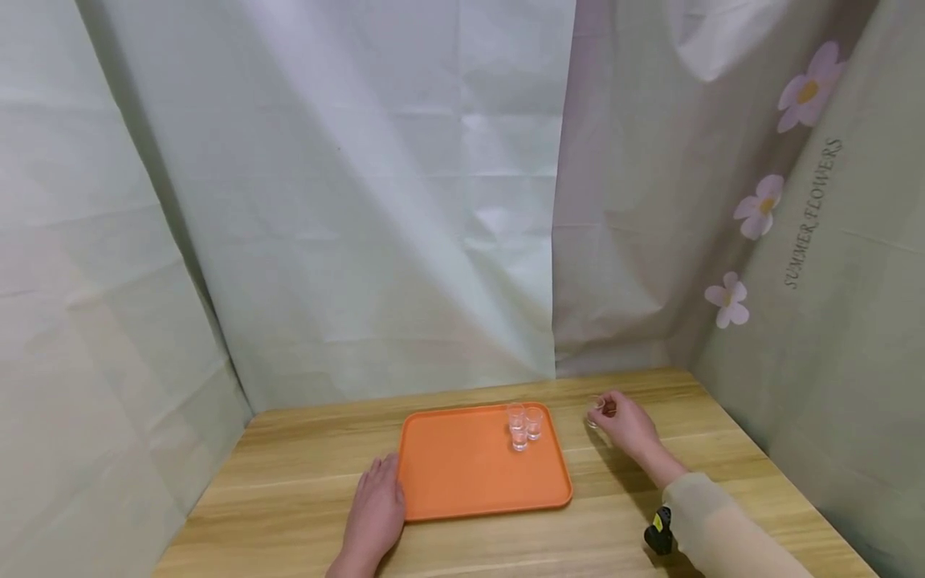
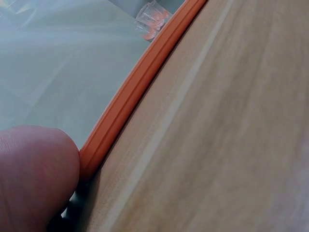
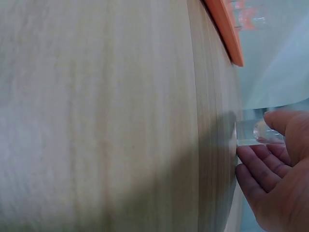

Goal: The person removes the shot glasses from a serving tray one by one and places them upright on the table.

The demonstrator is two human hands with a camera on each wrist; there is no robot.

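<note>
An orange tray (image 1: pixel 470 474) lies on the wooden table with three small clear shot glasses (image 1: pixel 519 439) grouped near its far right corner. My left hand (image 1: pixel 374 514) rests flat along the tray's left edge, fingers stretched forward. In the left wrist view the thumb (image 2: pixel 38 174) meets the end of the tray's orange rim (image 2: pixel 128 104). Right of the tray, my right hand (image 1: pixel 627 425) pinches another clear shot glass (image 3: pixel 247 133) between thumb and fingers, low at the tabletop. The fingers partly cover that glass in the head view.
The wood-grain table (image 1: pixel 303 457) is closed in by pale hanging curtains (image 1: pixel 361 241) at the back and both sides. Printed flowers (image 1: pixel 759 206) mark the right curtain. A black wrist device (image 1: pixel 659 531) sits at the right sleeve.
</note>
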